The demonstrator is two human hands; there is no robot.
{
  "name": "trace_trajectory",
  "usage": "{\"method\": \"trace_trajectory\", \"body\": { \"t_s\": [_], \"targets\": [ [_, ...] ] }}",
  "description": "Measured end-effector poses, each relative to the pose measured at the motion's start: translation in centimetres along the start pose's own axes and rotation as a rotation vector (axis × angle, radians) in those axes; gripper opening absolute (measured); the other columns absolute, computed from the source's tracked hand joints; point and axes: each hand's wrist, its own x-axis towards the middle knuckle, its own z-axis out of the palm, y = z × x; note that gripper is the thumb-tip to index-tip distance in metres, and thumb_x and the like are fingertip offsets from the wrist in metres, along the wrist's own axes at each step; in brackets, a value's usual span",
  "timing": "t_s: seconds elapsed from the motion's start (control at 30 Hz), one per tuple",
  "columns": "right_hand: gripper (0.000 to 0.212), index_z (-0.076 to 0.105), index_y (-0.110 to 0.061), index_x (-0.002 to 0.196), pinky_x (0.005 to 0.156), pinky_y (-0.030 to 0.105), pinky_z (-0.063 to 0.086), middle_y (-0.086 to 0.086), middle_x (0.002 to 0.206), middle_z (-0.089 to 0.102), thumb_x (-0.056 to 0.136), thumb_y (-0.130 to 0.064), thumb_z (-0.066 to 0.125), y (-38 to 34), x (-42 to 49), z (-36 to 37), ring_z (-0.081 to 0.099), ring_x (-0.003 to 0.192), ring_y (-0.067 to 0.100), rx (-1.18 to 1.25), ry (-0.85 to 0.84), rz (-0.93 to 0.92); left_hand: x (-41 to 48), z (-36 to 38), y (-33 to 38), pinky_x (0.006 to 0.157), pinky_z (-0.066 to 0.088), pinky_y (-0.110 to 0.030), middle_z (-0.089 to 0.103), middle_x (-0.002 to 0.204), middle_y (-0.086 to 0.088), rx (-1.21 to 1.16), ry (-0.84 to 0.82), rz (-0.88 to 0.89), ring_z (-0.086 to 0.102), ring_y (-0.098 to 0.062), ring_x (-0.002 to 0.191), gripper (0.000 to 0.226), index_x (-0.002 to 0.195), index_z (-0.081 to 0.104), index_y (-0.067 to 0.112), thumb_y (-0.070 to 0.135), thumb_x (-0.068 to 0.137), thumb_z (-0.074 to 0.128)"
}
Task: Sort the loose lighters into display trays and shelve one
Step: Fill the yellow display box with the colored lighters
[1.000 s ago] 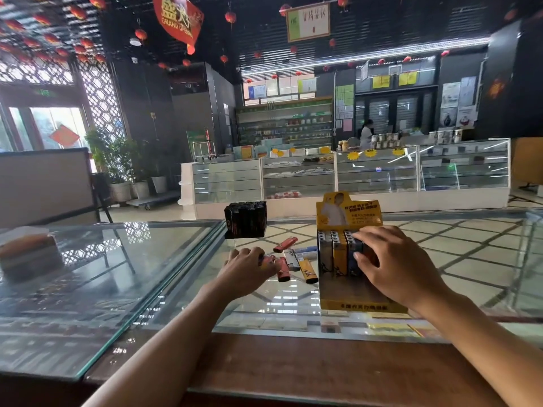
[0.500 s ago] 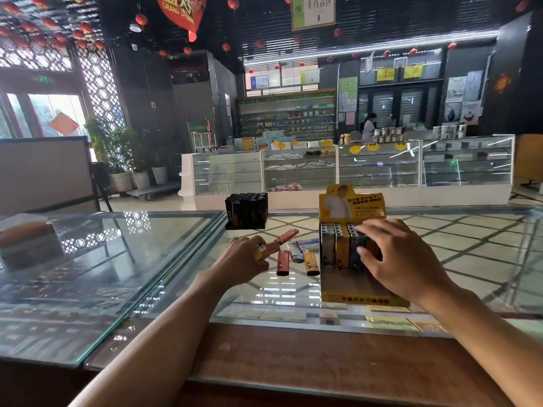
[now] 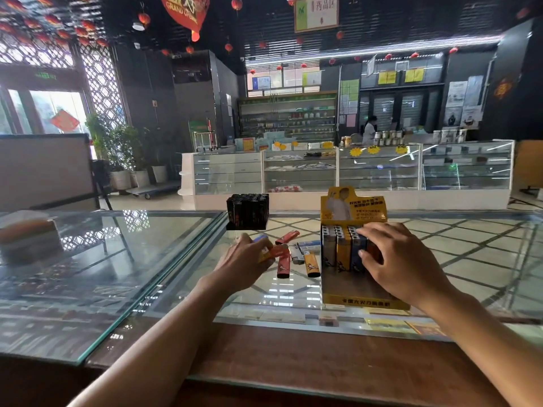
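A yellow display tray (image 3: pixel 361 292) with a tall printed back card stands on the glass counter, with a row of upright lighters (image 3: pixel 338 248) in it. My right hand (image 3: pixel 393 259) rests over those lighters, fingers curled round the right end of the row. My left hand (image 3: pixel 244 259) grips lighters (image 3: pixel 271 251), an orange-red one and a blue tip showing. Several loose lighters (image 3: pixel 296 255) lie on the glass between my hands, red, white and orange among them. A black tray full of dark lighters (image 3: pixel 248 211) stands behind them.
The glass counter (image 3: pixel 117 254) stretches left, with a blurred box (image 3: pixel 26 239) at its far left. A wooden edge (image 3: pixel 293 348) runs along the near side. Display cases (image 3: pixel 346 171) stand across the shop floor, where a person stands in the distance.
My left hand picked lighters off the glass and lifted them slightly, now holding more than one. My right hand stayed on the row in the yellow tray.
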Motion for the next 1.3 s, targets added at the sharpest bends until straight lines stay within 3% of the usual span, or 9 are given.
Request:
{"method": "trace_trajectory", "body": {
  "t_s": [0.13, 0.27, 0.5, 0.67, 0.83, 0.97, 1.07, 1.3],
  "targets": [
    [0.046, 0.062, -0.015, 0.136, 0.104, 0.042, 0.05, 0.003, 0.136, 0.063, 0.093, -0.031, 0.067, -0.1, 0.0, -0.1, 0.055, 0.127, 0.024, -0.004, 0.001, 0.003, -0.6, -0.3, 0.8, 0.081, 0.061, -0.036, 0.055, 0.116, -0.007, 0.044, 0.072, 0.05, 0.063, -0.023, 0.09, 0.04, 0.131, 0.06, 0.024, 0.038, 0.095, 0.07],
    [0.046, 0.063, -0.015, 0.135, 0.102, 0.041, 0.049, 0.004, 0.135, 0.064, 0.093, -0.03, 0.068, -0.2, -0.1, -0.1, 0.055, 0.126, 0.024, -0.011, 0.005, 0.002, -0.5, -0.5, 1.0, 0.072, 0.061, -0.032, 0.067, 0.105, -0.008, 0.066, 0.086, 0.062, 0.067, -0.019, 0.079, 0.034, 0.124, 0.065, 0.018, 0.035, 0.096, 0.07],
    [0.046, 0.063, -0.015, 0.135, 0.102, 0.04, 0.048, 0.004, 0.135, 0.064, 0.092, -0.029, 0.069, -0.4, -0.1, -0.2, 0.055, 0.126, 0.024, -0.016, 0.011, 0.007, -0.3, -0.1, 1.1, 0.08, 0.062, -0.037, 0.064, 0.112, -0.013, 0.239, 0.112, 0.123, 0.07, -0.024, 0.085, 0.034, 0.132, 0.056, 0.021, 0.025, 0.1, 0.065],
    [0.046, 0.063, -0.015, 0.136, 0.102, 0.039, 0.047, 0.003, 0.134, 0.064, 0.092, -0.029, 0.069, -0.5, -0.1, -0.2, 0.055, 0.126, 0.024, -0.019, 0.008, 0.008, -0.1, -0.3, 0.4, 0.072, 0.055, -0.02, 0.072, 0.105, -0.003, 0.077, 0.11, 0.123, 0.068, -0.012, 0.077, 0.036, 0.126, 0.065, 0.024, 0.026, 0.092, 0.076],
    [0.045, 0.063, -0.016, 0.135, 0.102, 0.039, 0.047, 0.003, 0.134, 0.064, 0.092, -0.028, 0.068, -0.5, 0.0, -0.2, 0.054, 0.126, 0.024, -0.023, 0.011, 0.005, 0.0, -1.4, 0.5, 0.069, 0.061, -0.025, 0.075, 0.089, 0.007, -0.104, 0.132, 0.058, 0.068, -0.004, 0.07, 0.022, 0.107, 0.075, 0.023, 0.018, 0.087, 0.08],
    [0.044, 0.063, -0.017, 0.134, 0.102, 0.04, 0.048, 0.002, 0.134, 0.064, 0.092, -0.028, 0.068, -0.5, 0.0, -0.2, 0.054, 0.127, 0.023, -0.019, 0.006, 0.004, 0.2, -2.0, 0.9, 0.056, 0.053, -0.015, 0.071, 0.075, 0.011, -0.187, 0.138, -0.038, 0.067, -0.002, 0.064, 0.009, 0.092, 0.076, 0.022, 0.019, 0.085, 0.081],
    [0.044, 0.063, -0.016, 0.134, 0.101, 0.041, 0.05, 0.002, 0.133, 0.064, 0.092, -0.028, 0.068, -0.5, 0.0, -0.4, 0.054, 0.127, 0.023, -0.015, 0.005, -0.002, 0.1, -1.8, 1.0, 0.052, 0.041, -0.009, 0.071, 0.078, 0.006, -0.174, 0.118, -0.044, 0.064, -0.005, 0.065, 0.01, 0.095, 0.076, 0.018, 0.016, 0.086, 0.08],
    [0.044, 0.062, -0.016, 0.135, 0.101, 0.04, 0.049, 0.002, 0.134, 0.063, 0.093, -0.028, 0.067, -0.6, -0.1, -0.4, 0.054, 0.127, 0.023, -0.014, -0.003, 0.004, 0.3, -1.5, 0.6, 0.067, 0.06, -0.031, 0.071, 0.079, 0.009, -0.248, 0.111, -0.025, 0.069, -0.008, 0.069, 0.01, 0.098, 0.074, 0.021, 0.023, 0.089, 0.079]
  ]
}}
